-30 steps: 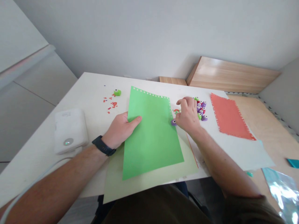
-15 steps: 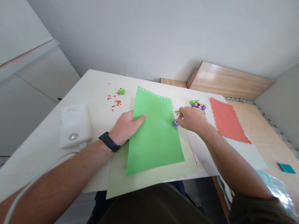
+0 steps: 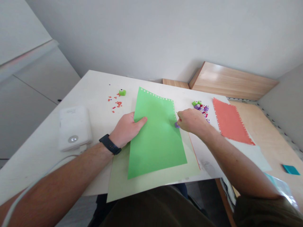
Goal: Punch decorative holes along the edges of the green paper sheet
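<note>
A bright green paper sheet (image 3: 156,135), with a row of punched holes along its far edge, lies on a larger pale green sheet (image 3: 151,179). My left hand (image 3: 126,129) grips the bright sheet's left edge, thumb on top. My right hand (image 3: 191,120) is closed on a small purple punch (image 3: 176,125) at the sheet's right edge. Just behind that hand lies a heap of small green, purple and red punches (image 3: 201,108).
A lone green punch (image 3: 122,92) and red paper scraps (image 3: 115,103) lie far left. A white box with a cable (image 3: 74,127) stands at the left. A red punched sheet (image 3: 230,122) lies to the right, wooden boards (image 3: 232,81) lean behind, and a teal item (image 3: 290,169) is at the far right.
My right hand left the heap of punches and settled on the purple punch at the green sheet's right edge, fingers closing. My left hand stays on the sheet.
</note>
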{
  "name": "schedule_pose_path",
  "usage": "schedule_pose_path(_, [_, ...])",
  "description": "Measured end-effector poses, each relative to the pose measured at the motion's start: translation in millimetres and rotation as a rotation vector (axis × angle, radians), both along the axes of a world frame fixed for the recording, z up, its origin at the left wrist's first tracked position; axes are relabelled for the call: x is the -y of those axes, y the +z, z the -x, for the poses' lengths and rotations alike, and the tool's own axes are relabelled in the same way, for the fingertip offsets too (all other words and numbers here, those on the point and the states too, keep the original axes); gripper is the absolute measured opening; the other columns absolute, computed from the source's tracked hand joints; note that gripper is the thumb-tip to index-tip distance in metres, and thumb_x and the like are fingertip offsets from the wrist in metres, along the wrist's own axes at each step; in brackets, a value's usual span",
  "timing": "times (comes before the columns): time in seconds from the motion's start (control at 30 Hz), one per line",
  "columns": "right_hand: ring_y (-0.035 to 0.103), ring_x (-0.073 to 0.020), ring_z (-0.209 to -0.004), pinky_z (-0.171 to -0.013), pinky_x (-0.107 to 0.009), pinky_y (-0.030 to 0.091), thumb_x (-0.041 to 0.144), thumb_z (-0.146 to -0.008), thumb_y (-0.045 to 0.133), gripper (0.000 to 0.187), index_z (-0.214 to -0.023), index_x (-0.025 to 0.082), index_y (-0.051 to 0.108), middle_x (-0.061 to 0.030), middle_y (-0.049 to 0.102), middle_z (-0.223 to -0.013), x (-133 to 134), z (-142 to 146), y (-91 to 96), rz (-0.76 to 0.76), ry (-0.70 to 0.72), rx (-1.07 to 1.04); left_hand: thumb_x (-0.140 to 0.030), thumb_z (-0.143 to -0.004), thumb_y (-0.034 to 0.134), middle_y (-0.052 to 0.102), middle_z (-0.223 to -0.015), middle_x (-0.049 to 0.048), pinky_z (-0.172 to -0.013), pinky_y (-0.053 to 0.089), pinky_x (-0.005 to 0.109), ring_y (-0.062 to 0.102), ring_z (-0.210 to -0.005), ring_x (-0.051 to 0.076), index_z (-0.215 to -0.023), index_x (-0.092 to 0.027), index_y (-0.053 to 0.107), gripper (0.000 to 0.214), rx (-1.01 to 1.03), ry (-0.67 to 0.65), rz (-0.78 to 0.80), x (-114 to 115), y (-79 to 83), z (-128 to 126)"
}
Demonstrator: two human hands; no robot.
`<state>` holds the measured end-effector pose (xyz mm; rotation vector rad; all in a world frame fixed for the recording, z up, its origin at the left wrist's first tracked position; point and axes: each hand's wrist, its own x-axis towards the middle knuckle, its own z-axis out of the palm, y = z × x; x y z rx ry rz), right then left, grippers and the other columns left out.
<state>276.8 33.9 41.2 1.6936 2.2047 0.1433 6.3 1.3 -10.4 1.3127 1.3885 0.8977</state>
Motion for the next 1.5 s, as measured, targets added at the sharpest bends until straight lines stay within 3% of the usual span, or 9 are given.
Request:
schedule_pose_path(0.7, [0.077, -0.036, -0.091, -0.074, -0.038, 0.053, 0.027, -0.096, 0.058, 0.025, -0.104, 0.013, 0.078, -0.0199, 0.078, -0.094, 0, 2, -2.6, 0.006, 0.076, 0.029, -0.049, -0.088, 0.074, 0.082, -0.118, 0.0079, -0.1, 0.061, 0.045, 0.078, -0.106, 0.034, -0.117, -0.022, 0.081, 0.041, -0.055, 0.006, -0.026, -1, -0.4, 0])
schedule_pose_path(0.93, [0.076, -0.0353, -0.093, -0.074, -0.038, 0.052, 0.03, -0.097, 0.056, 0.028, -0.109, 0.017, 0.078, -0.0183, 0.079, -0.099, -2, -2, -2.8, 0.025, 0.032, 0.027, -0.045, -0.087, 0.074, 0.082, -0.12, 0.0064, -0.099, 0.062, 0.044, 0.078, -0.106, 0.033, -0.119, -0.024, 0.082, 0.039, -0.037, 0.005, -0.044, -1, 0.9, -1])
schedule_pose_path(1.33, [0.074, -0.0308, -0.084, -0.064, -0.034, 0.041, 0.029, -0.097, 0.05, 0.029, -0.102, 0.019, 0.077, -0.0145, 0.079, -0.091, 6, -14, -1.3, -0.134, -0.071, -0.044, -0.046, -0.089, 0.072, 0.081, -0.123, 0.0075, -0.098, 0.062, 0.043, 0.079, -0.106, 0.033, -0.122, -0.022, 0.081, 0.041, -0.042, -0.009, -0.051, 0, -1.2, 0])
schedule_pose_path(1.5, [0.074, -0.0298, -0.085, -0.065, -0.033, 0.041, 0.032, -0.095, 0.055, 0.026, -0.102, 0.02, 0.077, -0.0139, 0.079, -0.094, 6, -11, -3.3, -0.059, -0.054, -0.051, -0.047, -0.091, 0.07, 0.079, -0.128, 0.0085, -0.099, 0.062, 0.045, 0.078, -0.107, 0.033, -0.125, -0.021, 0.079, 0.044, -0.039, -0.031, -0.054, -1, -1.5, 0])
